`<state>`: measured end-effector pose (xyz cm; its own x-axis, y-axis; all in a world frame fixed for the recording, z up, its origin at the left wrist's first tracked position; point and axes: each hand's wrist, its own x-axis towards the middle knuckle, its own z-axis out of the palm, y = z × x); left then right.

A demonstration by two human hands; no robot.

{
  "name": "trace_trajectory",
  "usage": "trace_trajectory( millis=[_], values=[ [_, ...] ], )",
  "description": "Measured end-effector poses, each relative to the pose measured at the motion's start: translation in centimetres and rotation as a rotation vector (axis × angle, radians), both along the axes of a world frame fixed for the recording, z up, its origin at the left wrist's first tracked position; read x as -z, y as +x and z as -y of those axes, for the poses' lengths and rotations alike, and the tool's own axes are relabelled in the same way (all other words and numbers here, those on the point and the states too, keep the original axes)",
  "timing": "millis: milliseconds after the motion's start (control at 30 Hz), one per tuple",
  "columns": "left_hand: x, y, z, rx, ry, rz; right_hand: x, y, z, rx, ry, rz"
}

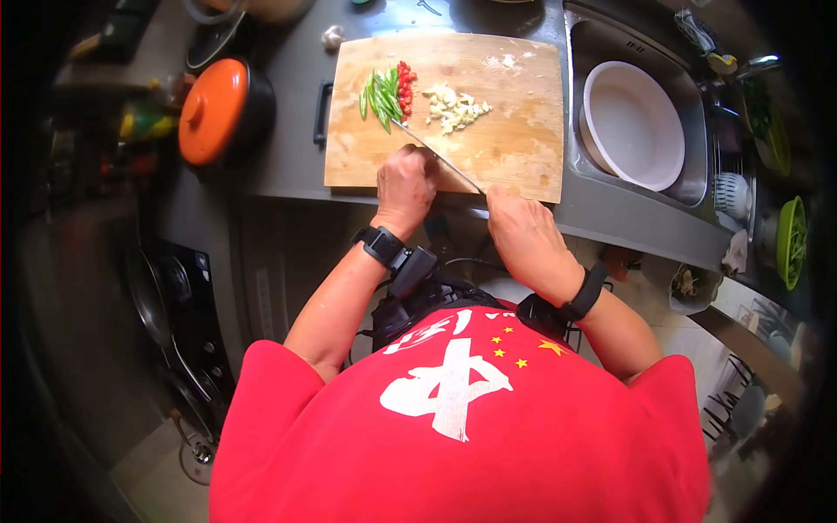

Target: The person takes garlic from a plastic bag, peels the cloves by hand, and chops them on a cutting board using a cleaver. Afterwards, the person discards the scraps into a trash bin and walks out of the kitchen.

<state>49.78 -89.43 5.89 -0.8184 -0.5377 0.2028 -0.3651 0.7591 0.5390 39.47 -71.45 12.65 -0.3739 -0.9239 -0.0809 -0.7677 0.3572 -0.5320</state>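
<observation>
My right hand (527, 231) is closed around the handle of a kitchen knife (440, 157), whose blade slants up to the left across the wooden cutting board (523, 113). Beside the blade, at the board's front edge, my left hand (406, 187) has its fingers curled together; whatever they hold is hidden. The knife's tip is close to a pile of sliced green pepper (381, 98). Chopped red pepper (404, 83) lies right against the green slices. Farther right on the board is a heap of chopped garlic (455, 109).
Right of the board, a white basin (632, 126) stands in the sink (697, 166). A black pot with an orange lid (212, 113) is on the left. A garlic bulb (333, 37) sits behind the board's left corner. A green basket (791, 244) is at far right.
</observation>
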Motion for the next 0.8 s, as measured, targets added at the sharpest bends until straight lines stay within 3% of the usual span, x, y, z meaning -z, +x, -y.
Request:
trace_trajectory(
  millis=[300, 567, 800],
  values=[
    [0.2, 0.3, 0.0, -0.024, -0.025, -0.081, 1.9, -1.0, 0.7, 0.075, -0.07, 0.144],
    [1.8, 1.5, 1.3, -0.163, 0.724, -0.161, 3.2, -2.6, 0.3, 0.118, -0.134, 0.429],
    [1.0, 1.5, 1.1, -0.16, 1.144, -0.405, 4.5, -2.3, 0.0, 0.108, -0.177, 0.329]
  ],
)
